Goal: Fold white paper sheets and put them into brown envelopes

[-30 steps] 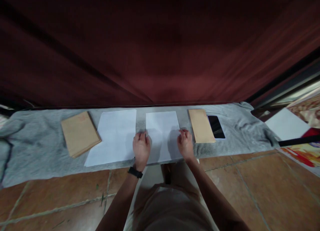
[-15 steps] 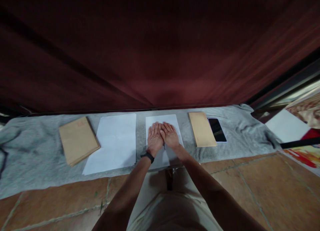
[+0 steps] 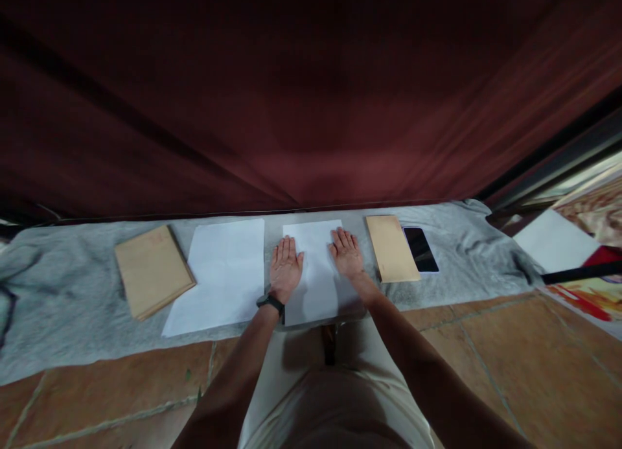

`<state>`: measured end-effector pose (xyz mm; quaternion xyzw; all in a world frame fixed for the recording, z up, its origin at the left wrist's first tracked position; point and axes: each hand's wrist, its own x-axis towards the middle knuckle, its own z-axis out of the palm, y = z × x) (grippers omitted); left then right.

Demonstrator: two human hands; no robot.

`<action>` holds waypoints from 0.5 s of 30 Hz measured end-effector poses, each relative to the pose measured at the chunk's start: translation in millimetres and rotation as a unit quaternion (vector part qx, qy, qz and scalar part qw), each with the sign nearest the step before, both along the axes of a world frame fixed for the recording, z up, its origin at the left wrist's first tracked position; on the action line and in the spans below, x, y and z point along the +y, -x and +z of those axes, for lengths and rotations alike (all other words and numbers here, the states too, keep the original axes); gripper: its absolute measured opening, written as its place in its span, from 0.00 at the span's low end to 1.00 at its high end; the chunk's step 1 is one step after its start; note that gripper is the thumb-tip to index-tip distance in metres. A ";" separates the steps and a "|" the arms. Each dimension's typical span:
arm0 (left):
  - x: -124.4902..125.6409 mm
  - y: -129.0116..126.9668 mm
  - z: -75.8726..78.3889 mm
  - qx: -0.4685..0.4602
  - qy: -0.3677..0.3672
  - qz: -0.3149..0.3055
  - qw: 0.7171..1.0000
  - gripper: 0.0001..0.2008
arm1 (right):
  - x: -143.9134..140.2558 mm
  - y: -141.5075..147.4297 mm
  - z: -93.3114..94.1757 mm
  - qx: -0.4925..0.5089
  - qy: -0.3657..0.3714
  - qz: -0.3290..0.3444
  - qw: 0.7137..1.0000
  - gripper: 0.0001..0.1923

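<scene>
A white sheet of paper [image 3: 315, 267] lies in front of me on a grey cloth. My left hand [image 3: 286, 267] rests flat across its left edge, fingers stretched away from me and thumb out to the side. On the sheet's right edge lies my right hand [image 3: 346, 253], palm down with the fingers slightly spread. Neither hand holds anything. Just left of the left hand are larger white sheets [image 3: 223, 274]. A brown envelope [image 3: 392, 249] lies a little to the right of my right hand, apart from it.
The grey cloth [image 3: 466, 254] covers the long narrow surface. A stack of brown envelopes [image 3: 153, 271] at the left overlaps the larger sheets. A phone [image 3: 420, 249] lies beside the single envelope. Behind hangs a dark red curtain [image 3: 311, 125]; tiled floor [image 3: 466, 345] shows in front.
My hands, side by side and touching in the middle of the sheet before, have slid apart, the left hand to the left edge and the right hand to the right edge.
</scene>
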<state>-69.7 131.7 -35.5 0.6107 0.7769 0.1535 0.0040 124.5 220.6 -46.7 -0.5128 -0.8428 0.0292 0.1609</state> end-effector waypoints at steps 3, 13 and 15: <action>-2.9 2.3 4.5 -0.007 -0.021 0.011 1.000 0.30 | -0.6 -7.7 2.1 0.033 -0.007 -0.012 0.999 0.28; -79.0 -62.9 5.1 0.010 -0.006 -0.151 0.988 0.30 | -105.6 14.4 14.2 0.092 0.040 0.098 0.990 0.26; -89.0 -67.4 3.6 0.025 0.006 -0.159 0.987 0.30 | -120.6 14.6 14.1 0.087 0.043 0.101 0.990 0.26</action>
